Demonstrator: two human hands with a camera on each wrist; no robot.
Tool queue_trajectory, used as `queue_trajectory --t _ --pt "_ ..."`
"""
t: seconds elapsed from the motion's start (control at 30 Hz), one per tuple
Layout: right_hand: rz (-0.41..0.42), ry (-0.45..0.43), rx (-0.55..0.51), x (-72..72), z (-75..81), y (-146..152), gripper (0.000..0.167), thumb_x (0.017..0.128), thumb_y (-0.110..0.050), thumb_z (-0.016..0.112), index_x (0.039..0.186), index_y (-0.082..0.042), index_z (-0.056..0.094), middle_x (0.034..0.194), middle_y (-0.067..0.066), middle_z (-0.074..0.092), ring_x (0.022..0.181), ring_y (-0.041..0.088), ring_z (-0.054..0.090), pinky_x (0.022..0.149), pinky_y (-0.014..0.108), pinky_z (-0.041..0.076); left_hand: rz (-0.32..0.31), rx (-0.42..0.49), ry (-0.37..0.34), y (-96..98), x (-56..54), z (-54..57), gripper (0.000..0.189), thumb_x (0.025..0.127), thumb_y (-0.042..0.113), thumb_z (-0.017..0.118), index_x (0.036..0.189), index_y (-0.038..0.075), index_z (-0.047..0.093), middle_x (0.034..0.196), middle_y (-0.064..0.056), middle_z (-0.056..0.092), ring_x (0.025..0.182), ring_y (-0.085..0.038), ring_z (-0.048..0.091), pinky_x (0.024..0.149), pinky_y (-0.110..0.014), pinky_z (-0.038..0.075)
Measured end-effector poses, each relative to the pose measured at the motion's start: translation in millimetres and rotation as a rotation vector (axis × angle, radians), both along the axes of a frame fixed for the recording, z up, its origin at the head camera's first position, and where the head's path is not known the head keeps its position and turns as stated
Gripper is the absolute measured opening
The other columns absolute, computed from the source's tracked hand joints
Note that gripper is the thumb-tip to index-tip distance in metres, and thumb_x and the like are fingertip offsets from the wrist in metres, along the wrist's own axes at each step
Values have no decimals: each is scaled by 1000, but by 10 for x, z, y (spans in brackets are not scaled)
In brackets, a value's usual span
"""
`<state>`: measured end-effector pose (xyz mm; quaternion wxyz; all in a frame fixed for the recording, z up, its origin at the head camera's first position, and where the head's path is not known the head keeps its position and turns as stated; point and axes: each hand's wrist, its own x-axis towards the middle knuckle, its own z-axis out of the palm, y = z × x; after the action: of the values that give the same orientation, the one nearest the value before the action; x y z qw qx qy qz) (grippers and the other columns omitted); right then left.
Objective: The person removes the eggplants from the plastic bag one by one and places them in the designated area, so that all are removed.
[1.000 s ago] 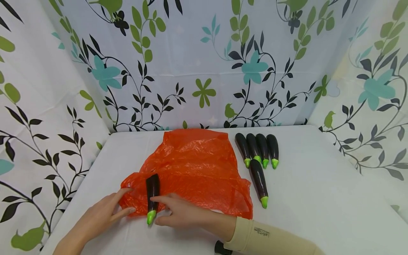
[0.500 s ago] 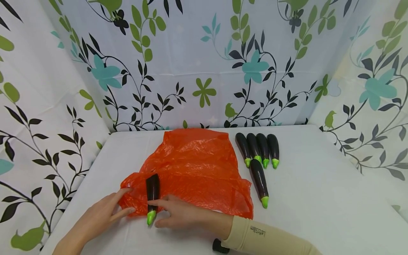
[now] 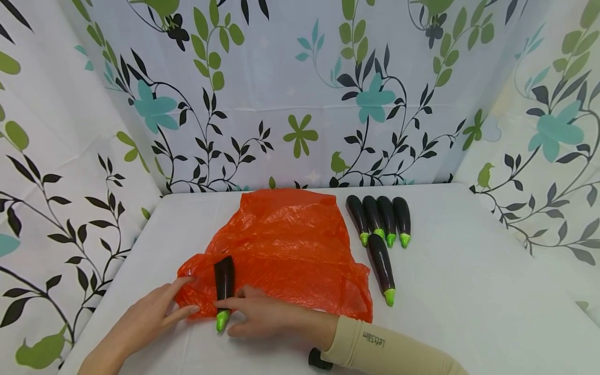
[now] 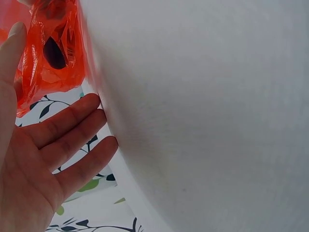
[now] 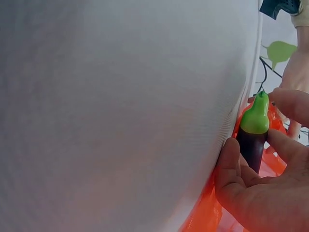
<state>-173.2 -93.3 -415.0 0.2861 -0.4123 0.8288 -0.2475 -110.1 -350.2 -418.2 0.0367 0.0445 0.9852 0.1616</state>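
Observation:
An eggplant (image 3: 225, 281) with a dark body and bright green stem end lies at the left of a red plastic bag (image 3: 286, 224). Its far end stops at a slanted line by the plastic. The right hand (image 3: 267, 315) loosely holds it, index finger across the top and thumb near the green end. In the right wrist view the other fingers (image 5: 229, 159) curl along its far side. My left hand (image 3: 145, 317) rests at the bag's left edge, fingers fairly straight. The left wrist view shows part of the dark eggplant (image 4: 54, 52) inside the bag's wrinkled plastic.
Several more eggplants (image 3: 385, 219) lie side by side at the back right, and another eggplant (image 3: 382, 268) lies just in front of them. A black object (image 3: 320, 359) shows under the right sleeve. A patterned curtain (image 3: 253, 104) surrounds the white table (image 3: 469, 291).
The right hand's index finger has slid toward me along the eggplant, nearer its green end, and the right forearm has shifted slightly left. The left hand and the eggplant have barely moved.

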Motion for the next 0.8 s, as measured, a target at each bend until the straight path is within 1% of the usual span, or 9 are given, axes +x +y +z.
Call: queue_trajectory --t 0.1,0.2,0.23,0.3,0.37,0.47,0.53,0.67,0.8 --pt "-15 -10 -9 -8 -11 -4 53 92 -36 67 141 -43 48 116 -11 47 96 4 43 75 21 43 -6 -2 26 3 6 -2 74 85 59 65 138 12 48 97 -2 61 84 -20 56 73 -47 54" --pt "-45 -59 -52 -18 -22 5 48 93 -37 67 139 -39 52 118 -9 49 96 4 45 75 21 44 -10 -4 42 6 10 -3 71 85 58 65 138 13 48 89 2 56 79 -16 52 68 -41 51" --pt "-58 -82 -75 -20 -25 13 47 93 -36 67 138 -37 54 119 -8 49 96 3 46 76 21 45 -11 -4 47 4 10 -4 70 85 58 66 137 14 49 90 2 57 79 -16 52 69 -41 51" --pt "-88 -152 -147 -18 -28 29 45 93 -31 67 137 -29 57 115 -8 52 94 4 49 76 20 46 -11 -6 50 5 10 -7 70 85 58 66 137 15 48 89 3 56 78 -15 52 67 -40 50" --pt "-135 -241 -220 -4 -24 49 42 94 -26 67 135 -23 59 108 -7 56 88 5 53 73 21 49 -12 -6 57 5 13 -10 69 85 58 66 136 15 49 91 2 57 79 -16 53 68 -41 51" --pt "-231 -362 -307 27 -29 90 35 95 -22 65 130 -20 63 93 -6 59 76 11 58 62 24 51 -13 -4 60 -1 11 -18 70 84 58 66 136 15 49 97 0 60 83 -18 56 71 -45 54" --pt "-298 -416 -340 46 -31 130 29 96 -24 63 125 -21 66 87 -5 61 70 14 59 55 27 50 -14 1 61 -4 11 -21 70 84 58 66 136 14 49 100 -2 62 86 -20 58 74 -48 54" --pt "-379 -437 -365 48 -44 245 18 97 -25 63 113 -21 69 91 -4 61 71 15 58 56 27 48 -20 9 57 -11 5 -24 71 84 59 66 136 14 50 103 -3 63 90 -22 60 78 -51 54" --pt "-386 -420 -344 48 -55 407 12 95 -20 65 107 -23 66 95 -2 58 73 16 57 57 28 48 -24 12 43 -22 -6 -24 71 84 59 66 136 14 49 106 -5 64 92 -25 61 79 -52 54"
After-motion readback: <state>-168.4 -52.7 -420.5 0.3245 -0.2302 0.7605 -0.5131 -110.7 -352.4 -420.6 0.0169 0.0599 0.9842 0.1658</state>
